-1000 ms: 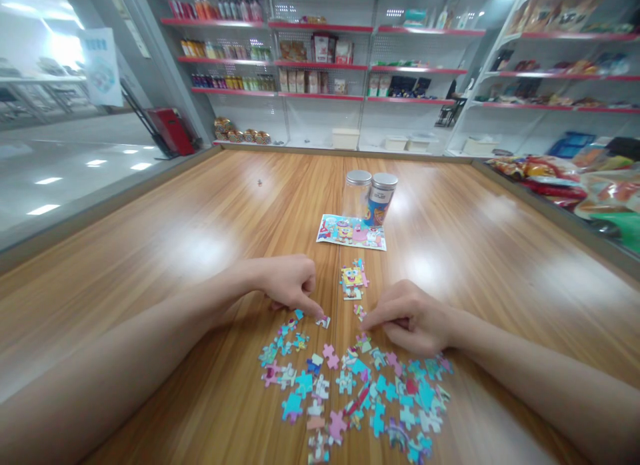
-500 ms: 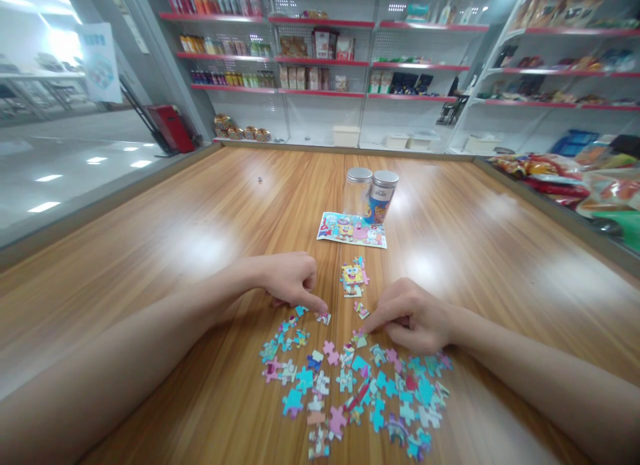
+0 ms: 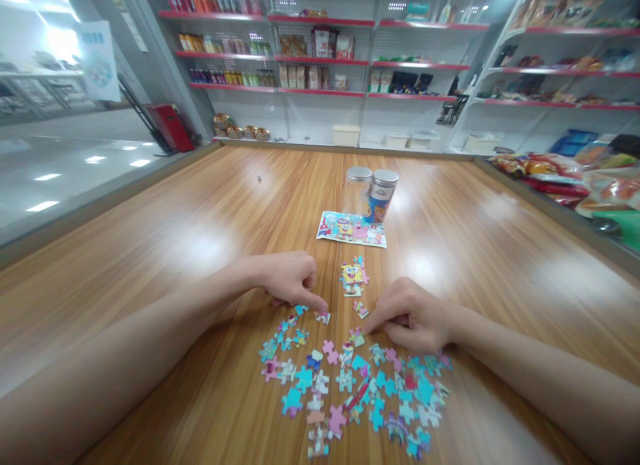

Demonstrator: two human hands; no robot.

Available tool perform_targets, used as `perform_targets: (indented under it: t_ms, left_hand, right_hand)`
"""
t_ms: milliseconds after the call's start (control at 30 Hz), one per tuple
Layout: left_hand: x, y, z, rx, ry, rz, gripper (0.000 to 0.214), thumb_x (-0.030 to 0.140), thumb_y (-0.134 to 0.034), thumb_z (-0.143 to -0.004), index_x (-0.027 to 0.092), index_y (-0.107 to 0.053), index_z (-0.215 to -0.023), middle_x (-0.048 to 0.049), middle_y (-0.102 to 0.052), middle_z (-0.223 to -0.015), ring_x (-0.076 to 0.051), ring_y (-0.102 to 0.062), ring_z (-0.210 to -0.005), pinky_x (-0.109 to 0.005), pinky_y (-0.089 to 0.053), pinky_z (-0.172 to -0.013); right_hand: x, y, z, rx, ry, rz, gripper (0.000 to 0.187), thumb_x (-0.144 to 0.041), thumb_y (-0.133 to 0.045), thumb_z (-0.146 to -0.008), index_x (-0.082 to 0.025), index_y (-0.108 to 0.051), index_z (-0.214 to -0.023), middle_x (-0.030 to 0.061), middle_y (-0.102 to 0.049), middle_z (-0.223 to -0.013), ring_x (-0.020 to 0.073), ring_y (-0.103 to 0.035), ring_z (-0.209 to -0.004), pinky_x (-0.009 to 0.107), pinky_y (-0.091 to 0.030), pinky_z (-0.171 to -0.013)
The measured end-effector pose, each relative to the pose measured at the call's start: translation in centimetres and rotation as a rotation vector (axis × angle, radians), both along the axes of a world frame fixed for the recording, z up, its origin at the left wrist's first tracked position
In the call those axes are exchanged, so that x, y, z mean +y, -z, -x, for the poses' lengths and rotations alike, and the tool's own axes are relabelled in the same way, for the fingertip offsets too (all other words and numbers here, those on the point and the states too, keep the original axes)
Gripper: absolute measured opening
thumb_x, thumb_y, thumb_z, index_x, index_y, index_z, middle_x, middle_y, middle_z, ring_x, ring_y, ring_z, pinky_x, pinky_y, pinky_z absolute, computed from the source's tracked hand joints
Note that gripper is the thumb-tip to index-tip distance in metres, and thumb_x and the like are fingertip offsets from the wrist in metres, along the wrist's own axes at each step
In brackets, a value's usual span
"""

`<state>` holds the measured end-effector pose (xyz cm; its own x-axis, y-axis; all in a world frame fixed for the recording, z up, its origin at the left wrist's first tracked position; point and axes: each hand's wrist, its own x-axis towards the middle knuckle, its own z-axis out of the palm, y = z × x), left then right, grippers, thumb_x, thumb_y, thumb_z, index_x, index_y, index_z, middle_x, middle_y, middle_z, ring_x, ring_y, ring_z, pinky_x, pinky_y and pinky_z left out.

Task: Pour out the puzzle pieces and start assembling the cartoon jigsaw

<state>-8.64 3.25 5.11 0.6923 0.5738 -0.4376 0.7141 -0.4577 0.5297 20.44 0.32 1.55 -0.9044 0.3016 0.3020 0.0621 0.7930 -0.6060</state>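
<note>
My left hand [image 3: 295, 278] rests on the table with its index finger stretched out and the other fingers curled. That fingertip touches a small pink and white puzzle piece [image 3: 323, 317]. Opposite it, my right hand [image 3: 413, 316] also points with its index finger, the tip at the edge of a green and pink puzzle piece [image 3: 357, 337]. Neither hand grips anything. Between and beyond them lies a joined puzzle section [image 3: 353, 275] with a yellow cartoon figure. A small joined bit of puzzle [image 3: 361, 309] sits just below it. Loose puzzle pieces [image 3: 345, 379] spread nearer to me.
Past the joined section lies a printed picture sheet [image 3: 351, 230]. At its back edge stand a clear jar [image 3: 357, 191] and a jar with a blue label [image 3: 382, 197], both silver-lidded. Snack packets [image 3: 555, 175] lie beyond the table's right edge. Stocked shelves [image 3: 320, 61] line the back.
The green and pink piece at my right fingertip has shifted slightly to the left. My left hand stays in place on its piece.
</note>
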Motion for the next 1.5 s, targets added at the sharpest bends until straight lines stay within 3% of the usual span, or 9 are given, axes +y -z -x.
perform_targets:
  t_ms: [867,1000,1100,1167,1267,1400,1500]
  left_hand:
    - [-0.2,-0.5,-0.4,0.047,0.016,-0.036,0.061,0.059,-0.060,-0.087,0.016,-0.056,-0.044,-0.0025,-0.056,-0.038,-0.010,-0.049,-0.033,-0.019,-0.037,-0.038]
    - [-0.2,0.4,-0.1,0.065,0.002,-0.026,0.064,0.063,-0.056,-0.089,0.017,-0.056,-0.045,-0.0025,-0.058,-0.039,-0.010,-0.048,-0.032,-0.019,-0.033,-0.035]
    - [0.1,1.4,0.3,0.038,-0.044,-0.106,0.067,0.061,-0.055,-0.091,0.017,-0.050,-0.041,-0.0002,-0.049,-0.033,-0.008,-0.038,-0.028,-0.022,-0.022,-0.032]
    - [0.0,1.5,0.2,-0.048,0.057,-0.191,0.066,0.055,-0.056,-0.093,0.016,-0.046,-0.040,0.0021,-0.042,-0.032,-0.006,-0.029,-0.029,-0.024,-0.015,-0.035]
    - [-1.1,0.5,-0.6,-0.239,0.258,-0.284,0.053,0.040,-0.055,-0.097,0.016,-0.054,-0.049,0.0029,-0.045,-0.041,-0.006,-0.030,-0.037,-0.025,-0.020,-0.040]
    - [-3.0,-0.6,-2.4,-0.423,0.395,-0.287,0.020,0.026,-0.057,-0.096,0.019,-0.075,-0.089,-0.0018,-0.068,-0.062,-0.010,-0.055,-0.050,-0.023,-0.038,-0.050]
    - [-3.5,-0.1,-2.8,-0.421,0.471,-0.336,0.022,0.019,-0.057,-0.094,0.022,-0.075,-0.107,-0.0037,-0.075,-0.073,-0.012,-0.065,-0.057,-0.024,-0.042,-0.052]
  right_hand:
    - [0.1,0.4,-0.1,-0.061,0.037,0.012,0.048,-0.005,-0.050,-0.070,-0.021,-0.078,-0.107,-0.0013,-0.070,-0.066,0.0100,-0.058,-0.053,0.021,-0.042,-0.054]
    - [0.2,0.5,0.1,-0.052,0.039,0.048,0.051,-0.005,-0.048,-0.070,-0.020,-0.078,-0.108,0.0013,-0.075,-0.075,0.0103,-0.062,-0.059,0.020,-0.046,-0.058]
    - [0.5,0.7,0.2,0.004,0.036,0.130,0.040,-0.007,-0.048,-0.072,-0.012,-0.080,-0.095,0.0041,-0.076,-0.074,0.0081,-0.059,-0.053,0.017,-0.045,-0.054]
    - [0.7,0.7,0.2,0.039,0.064,0.178,0.036,-0.009,-0.048,-0.072,-0.010,-0.080,-0.089,0.0043,-0.074,-0.069,0.0072,-0.055,-0.049,0.016,-0.042,-0.049]
    - [0.9,0.7,0.1,0.056,0.070,0.205,0.034,-0.010,-0.048,-0.072,-0.010,-0.080,-0.085,0.0041,-0.073,-0.067,0.0069,-0.053,-0.048,0.016,-0.040,-0.048]
    - [0.7,0.5,0.0,0.078,0.047,0.203,0.037,-0.008,-0.047,-0.071,-0.010,-0.080,-0.088,0.0044,-0.074,-0.069,0.0065,-0.052,-0.049,0.016,-0.039,-0.048]
    - [0.5,0.5,0.0,0.122,0.142,0.154,0.036,-0.009,-0.046,-0.072,-0.011,-0.080,-0.085,0.0014,-0.068,-0.059,0.0056,-0.044,-0.044,0.016,-0.035,-0.044]
